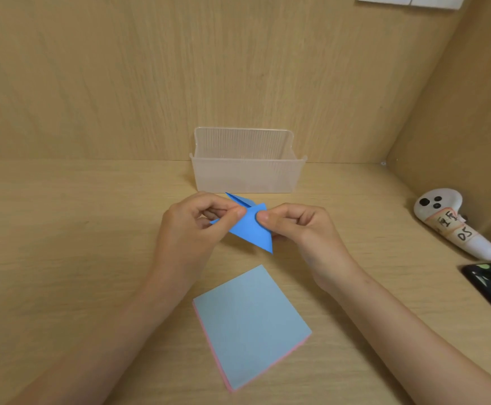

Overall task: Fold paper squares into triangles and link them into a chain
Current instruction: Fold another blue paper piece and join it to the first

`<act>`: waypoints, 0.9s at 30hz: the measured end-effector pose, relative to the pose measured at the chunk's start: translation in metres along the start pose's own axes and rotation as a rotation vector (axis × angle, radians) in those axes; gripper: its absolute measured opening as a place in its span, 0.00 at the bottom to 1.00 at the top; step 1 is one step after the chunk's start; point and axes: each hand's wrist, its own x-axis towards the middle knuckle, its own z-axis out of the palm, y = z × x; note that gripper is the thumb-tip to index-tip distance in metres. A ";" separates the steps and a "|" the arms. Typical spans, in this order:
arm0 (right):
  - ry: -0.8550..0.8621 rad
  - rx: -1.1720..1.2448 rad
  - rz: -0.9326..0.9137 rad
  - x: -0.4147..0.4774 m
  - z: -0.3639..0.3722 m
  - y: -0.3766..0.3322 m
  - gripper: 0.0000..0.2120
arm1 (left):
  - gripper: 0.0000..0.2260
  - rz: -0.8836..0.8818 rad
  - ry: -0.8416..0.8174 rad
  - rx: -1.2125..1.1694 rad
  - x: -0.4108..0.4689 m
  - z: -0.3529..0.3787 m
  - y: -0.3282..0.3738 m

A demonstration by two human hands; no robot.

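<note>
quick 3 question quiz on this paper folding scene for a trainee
1. True or false: the left hand and the right hand both pinch the folded blue paper.
2. Fill in: the top sheet of the paper stack is light ___.
3. Where is the clear plastic box?
A) beyond the hands, by the back wall
B) in the left hand
C) on the paper stack

Key: 1 true; 2 blue; 3 A.
</note>
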 end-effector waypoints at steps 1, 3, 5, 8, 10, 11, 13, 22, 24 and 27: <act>-0.003 -0.001 0.004 0.000 0.000 -0.001 0.04 | 0.07 -0.009 -0.006 0.008 0.000 0.000 -0.001; -0.011 -0.016 0.006 0.000 -0.002 -0.001 0.04 | 0.07 -0.034 -0.030 0.035 0.002 0.000 -0.003; -0.017 -0.032 0.000 -0.001 -0.002 -0.001 0.04 | 0.08 -0.055 -0.071 0.045 0.003 -0.001 -0.004; -0.050 -0.071 -0.013 -0.002 0.000 0.002 0.03 | 0.04 -0.058 -0.164 0.013 0.002 -0.001 -0.002; -0.086 -0.098 -0.024 -0.002 0.002 0.005 0.03 | 0.05 -0.063 -0.189 -0.016 0.000 0.001 -0.001; -0.093 -0.110 -0.027 -0.002 0.003 0.006 0.03 | 0.06 -0.065 -0.188 -0.030 -0.001 0.001 0.000; -0.094 -0.115 -0.031 -0.002 0.003 0.007 0.02 | 0.07 -0.067 -0.163 -0.058 -0.002 0.002 0.000; -0.143 -0.125 0.022 0.000 0.003 0.002 0.06 | 0.03 -0.112 0.011 -0.088 -0.005 0.007 0.000; -0.154 -0.142 0.030 0.000 0.003 0.000 0.05 | 0.04 -0.113 0.024 -0.085 -0.006 0.008 0.000; -0.162 -0.162 0.026 0.000 0.003 -0.003 0.06 | 0.06 -0.103 0.041 -0.093 -0.007 0.009 0.000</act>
